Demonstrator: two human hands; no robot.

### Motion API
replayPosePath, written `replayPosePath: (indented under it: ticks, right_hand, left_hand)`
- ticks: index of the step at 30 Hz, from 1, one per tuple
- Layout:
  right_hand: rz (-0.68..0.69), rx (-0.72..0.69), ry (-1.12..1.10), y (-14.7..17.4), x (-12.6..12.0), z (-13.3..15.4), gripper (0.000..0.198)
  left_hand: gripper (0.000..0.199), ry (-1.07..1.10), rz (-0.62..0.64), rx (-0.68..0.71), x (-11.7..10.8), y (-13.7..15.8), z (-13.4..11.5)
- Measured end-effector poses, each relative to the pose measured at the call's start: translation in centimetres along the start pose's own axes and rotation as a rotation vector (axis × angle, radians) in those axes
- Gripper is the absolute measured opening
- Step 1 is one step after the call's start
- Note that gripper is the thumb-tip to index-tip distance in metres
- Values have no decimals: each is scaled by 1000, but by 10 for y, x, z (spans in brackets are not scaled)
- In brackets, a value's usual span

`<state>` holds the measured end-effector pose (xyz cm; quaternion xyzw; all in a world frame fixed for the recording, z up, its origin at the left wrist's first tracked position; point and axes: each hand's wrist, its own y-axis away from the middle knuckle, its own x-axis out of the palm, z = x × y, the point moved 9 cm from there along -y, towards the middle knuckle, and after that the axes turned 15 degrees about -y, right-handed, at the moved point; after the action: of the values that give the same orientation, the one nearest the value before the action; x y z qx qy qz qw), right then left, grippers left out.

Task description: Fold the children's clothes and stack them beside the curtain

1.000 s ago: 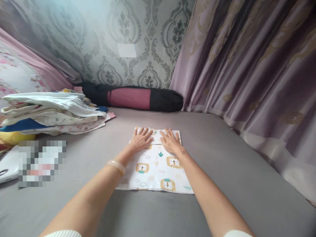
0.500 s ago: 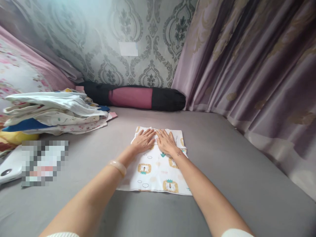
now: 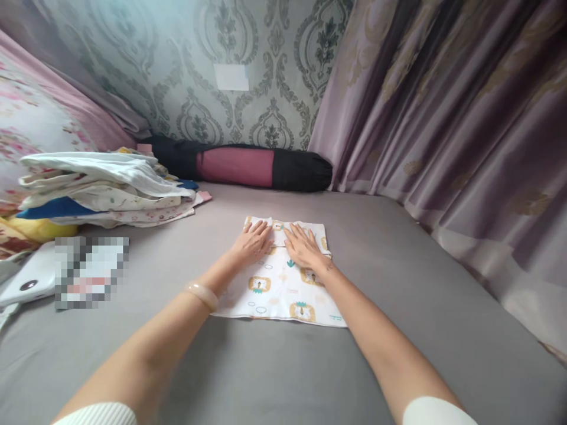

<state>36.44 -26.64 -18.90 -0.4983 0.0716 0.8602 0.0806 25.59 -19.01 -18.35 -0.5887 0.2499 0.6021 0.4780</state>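
White lion-print cloth (image 3: pixel 279 298) lies on the grey sheet (image 3: pixel 283 372) at the centre of the frame, both palms down on its upper part. The left hand (image 3: pixel 252 243), with a bangle (image 3: pixel 201 296) behind its wrist, rests near the cloth's upper left corner, fingers straight and slightly parted. The right hand (image 3: pixel 303 247) lies toward the upper right, fingers loosely spread, pinching nothing. Half a second ago the two almost met at the middle; now a gap separates them and a printed face (image 3: pixel 278 226) shows in it. That reads as smoothing outward, flattening the top band, which looks folded over.

At the left of the frame, a white device (image 3: pixel 35 277) and a blurred flat object (image 3: pixel 95 271) lie below a pile of clothes (image 3: pixel 110 192), well apart from the cloth. Upper centre, a black-and-red roll (image 3: pixel 234 166) bounds the sheet. The cloth's near edge runs slightly wavy, with plain sheet below. Rightward, sheet stretches to the curtain (image 3: pixel 443 118), leaving generous room that side.
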Motion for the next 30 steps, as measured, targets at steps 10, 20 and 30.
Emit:
replayPosePath:
  ticks: [10, 20, 30]
  right_hand:
    - [-7, 22, 33, 26, 6, -13, 56]
    - [-14, 20, 8, 37, -3, -14, 58]
    - [-89, 102, 91, 60, -17, -51, 58]
  left_hand:
    - [62, 76, 222, -40, 24, 27, 15]
    - [62, 72, 237, -83, 13, 32, 18]
    - [63, 85, 229, -127, 29, 50, 44]
